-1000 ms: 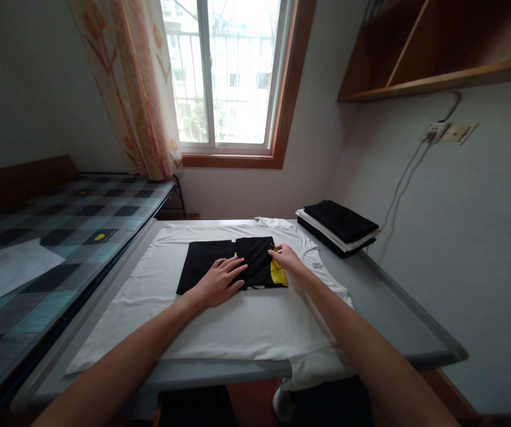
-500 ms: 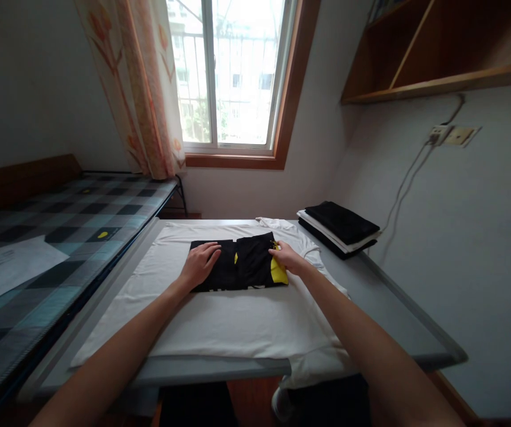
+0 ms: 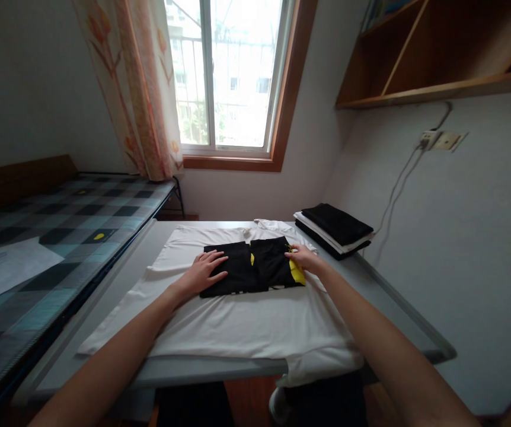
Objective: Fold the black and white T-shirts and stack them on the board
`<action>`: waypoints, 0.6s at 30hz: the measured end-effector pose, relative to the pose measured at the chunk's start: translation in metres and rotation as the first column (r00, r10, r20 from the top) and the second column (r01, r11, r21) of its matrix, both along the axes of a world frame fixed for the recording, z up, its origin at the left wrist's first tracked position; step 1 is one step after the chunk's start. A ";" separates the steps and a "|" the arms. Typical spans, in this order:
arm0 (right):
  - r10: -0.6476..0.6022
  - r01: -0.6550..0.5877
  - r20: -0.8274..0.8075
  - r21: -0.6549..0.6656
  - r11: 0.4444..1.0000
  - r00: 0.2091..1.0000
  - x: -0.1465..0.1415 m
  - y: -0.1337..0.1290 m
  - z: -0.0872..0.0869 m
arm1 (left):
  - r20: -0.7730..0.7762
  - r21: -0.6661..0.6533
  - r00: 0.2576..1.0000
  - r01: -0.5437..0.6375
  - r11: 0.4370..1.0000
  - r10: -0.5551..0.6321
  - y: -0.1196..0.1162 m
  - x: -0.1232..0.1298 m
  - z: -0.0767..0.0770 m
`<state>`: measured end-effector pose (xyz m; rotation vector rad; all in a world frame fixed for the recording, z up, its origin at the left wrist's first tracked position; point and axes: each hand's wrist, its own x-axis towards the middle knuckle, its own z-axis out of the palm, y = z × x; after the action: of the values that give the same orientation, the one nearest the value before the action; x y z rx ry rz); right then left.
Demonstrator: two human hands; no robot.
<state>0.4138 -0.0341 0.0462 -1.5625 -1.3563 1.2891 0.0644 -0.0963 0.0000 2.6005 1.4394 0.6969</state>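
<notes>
A folded black garment (image 3: 233, 270) with yellow patches lies in a long strip on a white T-shirt (image 3: 238, 326). My left hand (image 3: 202, 271) rests on the strip's left end, fingers spread and lying flat. At the other end, my right hand (image 3: 303, 258) pinches the garment's edge beside a yellow patch. The white T-shirt is spread over a grey table (image 3: 398, 314), wrinkled around the strip, and one part of it hangs over the front edge.
A stack of folded black and white clothes (image 3: 335, 228) sits at the table's back right. To the left, a bed with a checked mattress (image 3: 117, 204) carries a sheet of paper (image 3: 10, 267). A wooden shelf (image 3: 437, 86) and a socket with cables (image 3: 428, 140) are on the right wall.
The black garment has slid to the right along with both hands. The white T-shirt under it has been dragged a little and shows more wrinkles. My left fingers are spread wider.
</notes>
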 end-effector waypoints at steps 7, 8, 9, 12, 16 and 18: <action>-0.003 0.012 0.087 -0.105 0.994 0.996 -0.005 0.001 0.029 | 0.020 0.005 1.000 -0.004 1.000 0.003 -0.001 0.000 -0.001; 0.012 -0.002 0.097 -0.101 0.995 0.995 -0.008 0.002 0.039 | 0.047 0.010 0.999 -0.014 1.000 0.013 0.000 0.001 -0.001; 0.028 -0.019 0.103 -0.085 0.996 0.994 -0.014 0.001 0.050 | 0.088 0.013 0.996 -0.033 0.999 0.032 0.002 0.001 0.000; 0.179 -0.181 0.046 0.041 0.983 0.983 -0.044 -0.007 0.080 | 0.313 -0.022 0.939 -0.143 0.989 0.143 0.008 -0.001 0.007; 0.624 -0.595 -0.085 0.228 0.771 0.777 -0.095 -0.029 0.088 | 0.625 -0.324 0.717 -0.123 0.938 0.310 0.012 -0.007 0.020; 0.645 -0.633 0.068 0.295 0.716 0.761 -0.113 -0.036 0.074 | 0.677 -0.470 0.627 -0.034 0.882 0.385 0.011 -0.010 0.023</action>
<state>0.3012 -0.0704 0.1197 -0.8572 -2.0688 1.3921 0.0546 -0.0850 0.0225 1.4913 1.3857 1.1667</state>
